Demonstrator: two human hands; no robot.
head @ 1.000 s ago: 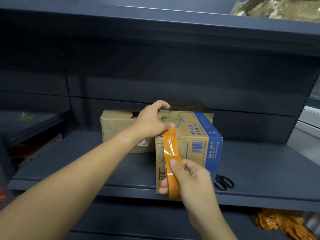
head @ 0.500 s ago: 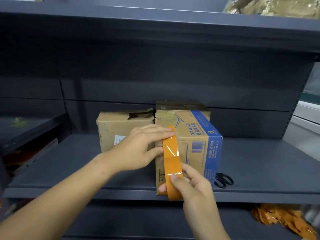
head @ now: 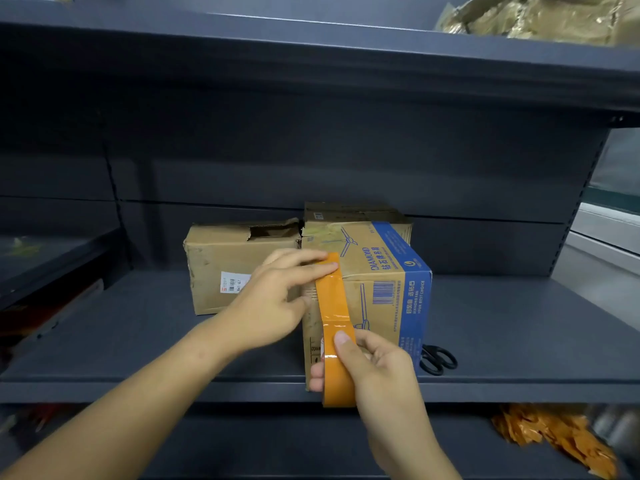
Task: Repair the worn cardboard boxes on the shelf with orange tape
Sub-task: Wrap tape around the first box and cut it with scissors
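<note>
Two hands on the fan box [head: 381,292] at the shelf [head: 519,341] front. Left hand [head: 273,303], fingers straight, presses the tape [head: 332,296] end onto the box's top edge. Right hand [head: 377,368] grips the roll [head: 337,379] below, strip taut between them.

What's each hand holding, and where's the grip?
Right hand grips the orange tape at its lower end, thumb on top. Left hand holds nothing; straight fingers press the tape's top end.

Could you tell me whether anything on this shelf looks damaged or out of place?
Yes: the plain cardboard box on the left has a torn hole in its top edge, and black scissors lie loose behind the printed box.
</note>
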